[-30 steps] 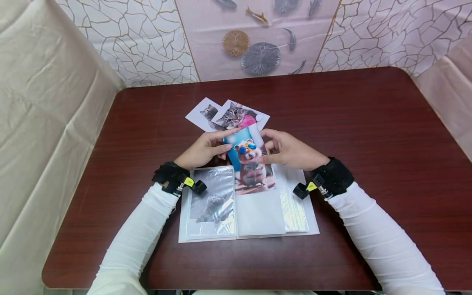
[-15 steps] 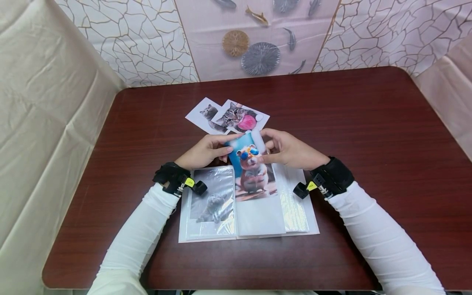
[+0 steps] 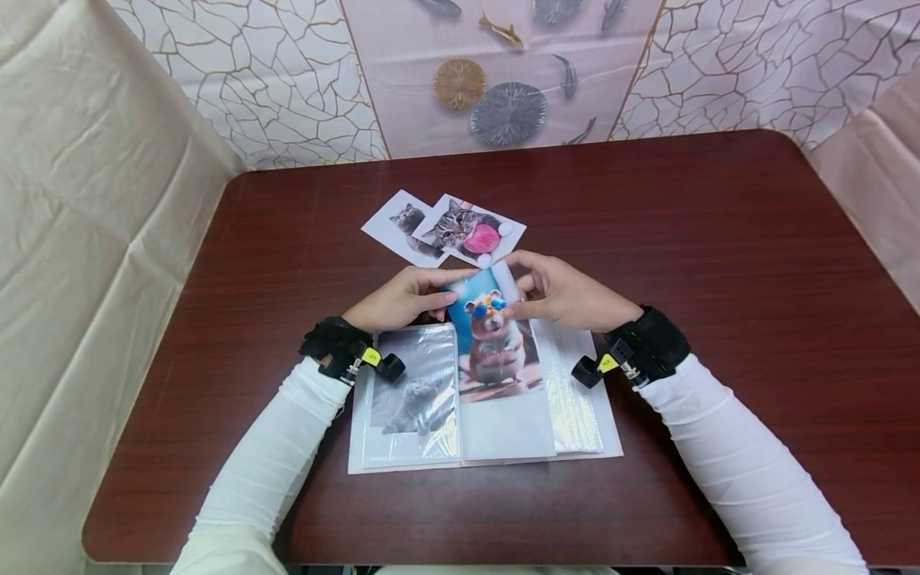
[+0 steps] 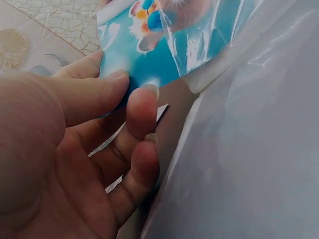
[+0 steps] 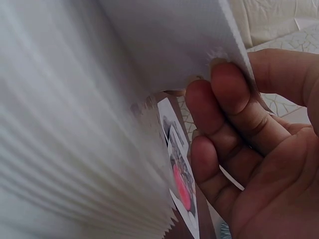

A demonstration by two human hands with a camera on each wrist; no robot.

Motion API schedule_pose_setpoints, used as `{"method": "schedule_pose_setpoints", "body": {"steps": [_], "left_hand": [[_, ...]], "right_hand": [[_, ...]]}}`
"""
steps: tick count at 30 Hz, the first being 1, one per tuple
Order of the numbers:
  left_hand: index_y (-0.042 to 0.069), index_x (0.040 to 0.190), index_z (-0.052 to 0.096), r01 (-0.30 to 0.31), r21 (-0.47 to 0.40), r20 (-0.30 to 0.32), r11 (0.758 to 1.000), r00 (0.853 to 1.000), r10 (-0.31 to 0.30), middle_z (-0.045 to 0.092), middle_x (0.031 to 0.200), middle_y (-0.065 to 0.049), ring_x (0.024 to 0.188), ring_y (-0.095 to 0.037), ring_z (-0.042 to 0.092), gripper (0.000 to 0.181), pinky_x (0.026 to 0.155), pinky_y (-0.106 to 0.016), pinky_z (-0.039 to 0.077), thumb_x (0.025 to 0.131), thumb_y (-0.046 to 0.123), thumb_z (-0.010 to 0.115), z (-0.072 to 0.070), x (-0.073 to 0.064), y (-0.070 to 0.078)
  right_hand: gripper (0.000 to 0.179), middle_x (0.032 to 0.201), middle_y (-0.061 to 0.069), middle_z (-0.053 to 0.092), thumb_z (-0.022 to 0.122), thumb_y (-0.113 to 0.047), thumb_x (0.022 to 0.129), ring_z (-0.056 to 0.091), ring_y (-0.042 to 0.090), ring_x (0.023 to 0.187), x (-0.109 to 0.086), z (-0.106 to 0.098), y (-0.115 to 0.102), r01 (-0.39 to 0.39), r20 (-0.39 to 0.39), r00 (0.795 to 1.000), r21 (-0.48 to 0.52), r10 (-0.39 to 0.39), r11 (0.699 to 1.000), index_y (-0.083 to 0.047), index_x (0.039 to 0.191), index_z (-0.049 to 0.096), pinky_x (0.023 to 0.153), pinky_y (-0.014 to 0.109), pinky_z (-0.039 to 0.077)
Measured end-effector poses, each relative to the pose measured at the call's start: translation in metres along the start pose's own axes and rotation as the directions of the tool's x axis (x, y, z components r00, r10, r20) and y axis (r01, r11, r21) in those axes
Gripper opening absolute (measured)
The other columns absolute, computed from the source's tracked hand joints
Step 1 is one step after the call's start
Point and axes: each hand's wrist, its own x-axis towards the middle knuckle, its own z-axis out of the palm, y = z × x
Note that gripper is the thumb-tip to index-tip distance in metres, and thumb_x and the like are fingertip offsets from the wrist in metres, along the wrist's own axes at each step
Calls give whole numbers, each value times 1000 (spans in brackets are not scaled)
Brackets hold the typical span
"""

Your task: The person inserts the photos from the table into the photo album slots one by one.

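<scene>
An open photo album with clear sleeves lies on the table. A photo of a hamster in sunglasses stands partly inside the sleeve of the album's middle page. With thumb and fingers my left hand pinches the photo's upper left corner. In the left wrist view, clear plastic covers part of the photo, while the pinched corner sticks out. On the other side, my right hand grips the page's upper edge, whose white back faces the right wrist view; the thumb is mostly hidden there.
Beyond the album, a tabby cat photo overlaps a grey cat photo on the brown table. A grey animal picture fills the album's left sleeve. Patterned cloth hangs behind the table.
The hamster photo has slid down toward me, deeper into the sleeve, and my left hand has moved down with it. My right hand has stayed nearly in place.
</scene>
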Motion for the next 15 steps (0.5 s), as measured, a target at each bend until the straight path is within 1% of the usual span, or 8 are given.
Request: {"method": "schedule_pose_setpoints", "body": {"steps": [6,10,13,15], "left_hand": [[12,143,58,-10,11,23,1000,1000,10,71,106,-7,74,-21,58,40,68,-25,51,103,10,57,2,0,1],[10,141,60,-4,21,23,1000,1000,3,72,105,-8,74,-21,58,38,68,-26,52,103,10,58,3,-1,3],[10,140,61,-4,30,26,1000,1000,4,71,105,-8,73,-22,58,37,67,-26,51,103,10,58,4,-1,4],[10,140,62,-12,46,30,999,1000,10,69,102,-8,71,-23,56,37,66,-27,50,103,10,59,4,-1,4]], "right_hand": [[58,100,13,76,71,-6,94,66,16,90,1,1,1,-1,-3,1000,-23,0,1000,-8,145,43,82,28,44],[55,96,11,76,71,-5,93,65,18,88,2,2,2,-6,-12,1000,-35,5,999,-8,143,47,83,28,45],[51,95,11,76,71,-5,93,65,18,89,2,2,2,-10,-18,1000,-42,9,999,-8,140,51,83,29,45],[49,97,10,76,72,-6,93,64,19,89,2,2,2,-13,-21,1000,-48,12,999,-8,138,52,83,29,45]]}}
